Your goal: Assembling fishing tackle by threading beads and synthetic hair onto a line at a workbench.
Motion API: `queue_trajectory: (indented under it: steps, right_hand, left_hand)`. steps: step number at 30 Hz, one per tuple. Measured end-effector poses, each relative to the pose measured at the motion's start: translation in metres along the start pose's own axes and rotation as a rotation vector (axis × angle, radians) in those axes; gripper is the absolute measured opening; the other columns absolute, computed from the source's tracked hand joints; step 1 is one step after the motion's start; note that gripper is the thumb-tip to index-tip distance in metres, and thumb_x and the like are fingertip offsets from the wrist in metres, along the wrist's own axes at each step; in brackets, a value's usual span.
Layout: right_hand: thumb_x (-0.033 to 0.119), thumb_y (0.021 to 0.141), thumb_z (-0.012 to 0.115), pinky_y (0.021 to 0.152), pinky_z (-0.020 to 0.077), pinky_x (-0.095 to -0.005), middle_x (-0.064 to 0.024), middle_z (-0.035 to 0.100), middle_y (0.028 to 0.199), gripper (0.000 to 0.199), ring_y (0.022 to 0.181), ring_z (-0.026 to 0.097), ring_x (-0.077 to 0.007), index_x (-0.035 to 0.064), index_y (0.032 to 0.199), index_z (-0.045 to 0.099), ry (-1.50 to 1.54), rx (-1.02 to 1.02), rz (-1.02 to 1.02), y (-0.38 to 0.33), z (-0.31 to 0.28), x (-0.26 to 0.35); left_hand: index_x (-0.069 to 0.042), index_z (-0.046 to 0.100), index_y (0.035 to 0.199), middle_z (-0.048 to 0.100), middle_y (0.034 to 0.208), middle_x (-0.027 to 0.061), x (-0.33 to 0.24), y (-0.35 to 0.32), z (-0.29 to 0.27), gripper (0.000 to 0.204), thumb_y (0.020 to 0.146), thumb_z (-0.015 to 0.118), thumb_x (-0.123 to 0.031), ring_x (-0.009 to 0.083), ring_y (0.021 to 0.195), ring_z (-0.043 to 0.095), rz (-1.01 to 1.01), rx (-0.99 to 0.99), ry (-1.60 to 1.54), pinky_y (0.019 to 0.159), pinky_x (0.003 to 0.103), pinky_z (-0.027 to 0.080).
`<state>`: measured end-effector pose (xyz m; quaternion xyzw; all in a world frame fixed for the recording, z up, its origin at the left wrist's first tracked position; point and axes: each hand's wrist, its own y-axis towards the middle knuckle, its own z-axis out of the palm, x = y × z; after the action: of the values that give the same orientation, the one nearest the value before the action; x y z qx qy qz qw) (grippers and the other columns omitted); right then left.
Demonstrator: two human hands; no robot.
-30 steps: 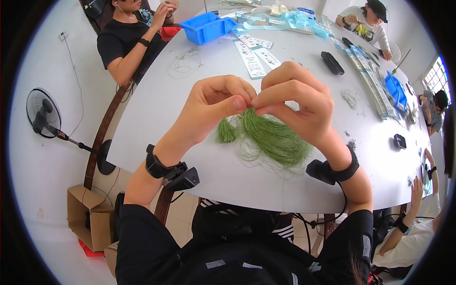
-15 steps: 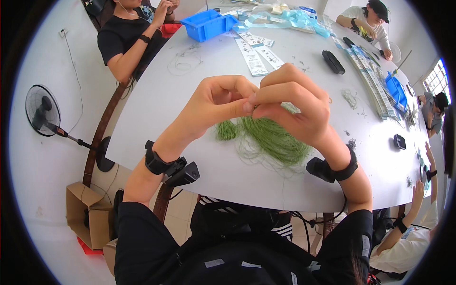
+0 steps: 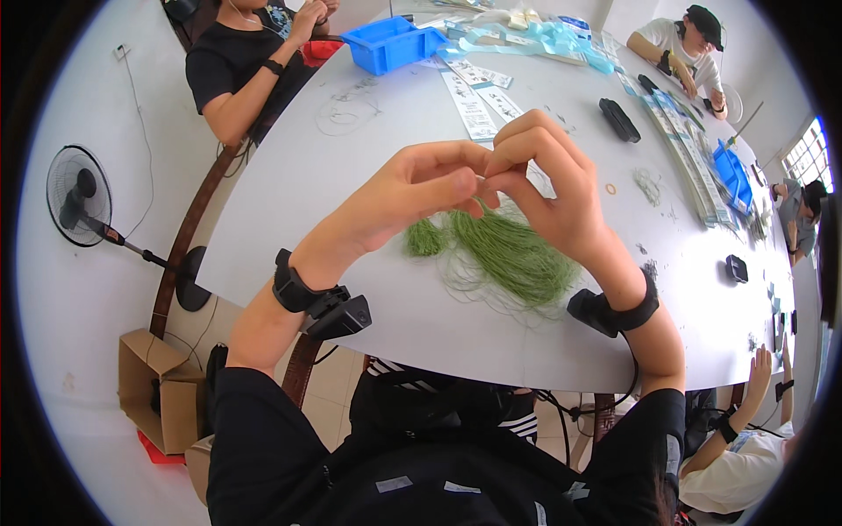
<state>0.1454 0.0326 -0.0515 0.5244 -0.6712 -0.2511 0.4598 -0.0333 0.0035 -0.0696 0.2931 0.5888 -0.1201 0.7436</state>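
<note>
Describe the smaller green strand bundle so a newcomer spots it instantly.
Start at the big white table and find the person's bare left hand. Just below it in the picture lies the small bundle of thin green strands. It is short and compact, unlike the longer, fanned-out green bundle to its right.

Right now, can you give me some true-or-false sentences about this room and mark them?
1. The bare left hand and bare right hand are close together above the smooth white table. True.
2. The larger loose bundle of thin green strands lies left of the smaller green bundle. False: it lies to the right.
3. The open blue plastic bin nearest the left hand sits on the floor. False: it sits on the table.
4. A round black fan stands left of the table. True.
</note>
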Motion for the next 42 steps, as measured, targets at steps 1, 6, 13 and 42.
queue_trajectory:
  steps: [1,6,13,42]
  right_hand:
    - [-0.002,0.069,0.067,0.054,0.043,-0.025,-0.0043,0.05,0.073,0.015,0.063,0.051,-0.0151,0.0038,0.077,0.055,0.0,0.001,-0.003,0.001,0.001,0.0]
    - [-0.001,0.073,0.063,0.054,0.0409,-0.0235,-0.0025,0.054,0.073,0.007,0.063,0.051,-0.0126,0.0023,0.077,0.058,-0.092,-0.009,0.165,0.004,0.006,-0.014]
    - [0.002,0.075,0.064,0.053,0.0396,-0.023,-0.002,0.059,0.074,0.003,0.063,0.052,-0.0112,0.0035,0.078,0.063,0.01,-0.025,0.3,0.012,0.02,-0.022]
    - [0.021,0.083,0.048,0.05,0.034,-0.0274,-0.0075,0.053,0.071,0.02,0.062,0.046,-0.022,0.004,0.08,0.057,-0.372,-0.423,-0.696,-0.025,-0.078,0.129]
  left_hand:
    - [0.001,0.055,0.105,0.057,0.092,0.0048,-0.001,-0.001,-0.002,0.052,0.083,0.059,-0.045,0.012,0.087,0.054,0.003,-0.001,0.002,0.078,0.026,0.044]
    - [0.0,0.057,0.102,0.058,0.093,0.0024,0.008,0.003,-0.011,0.04,0.089,0.053,-0.038,0.0077,0.084,0.053,-0.085,-0.156,0.029,0.077,0.024,0.043]
    - [-0.004,0.061,0.094,0.059,0.09,0.0011,0.005,0.004,-0.025,0.032,0.089,0.053,-0.036,0.0063,0.084,0.053,-0.072,-0.282,0.132,0.077,0.021,0.043]
    - [-0.005,0.059,0.109,0.059,0.109,0.0189,0.015,0.025,-0.23,0.047,0.079,0.058,-0.041,0.0321,0.107,0.053,-0.623,-0.835,1.66,0.089,0.041,0.042]
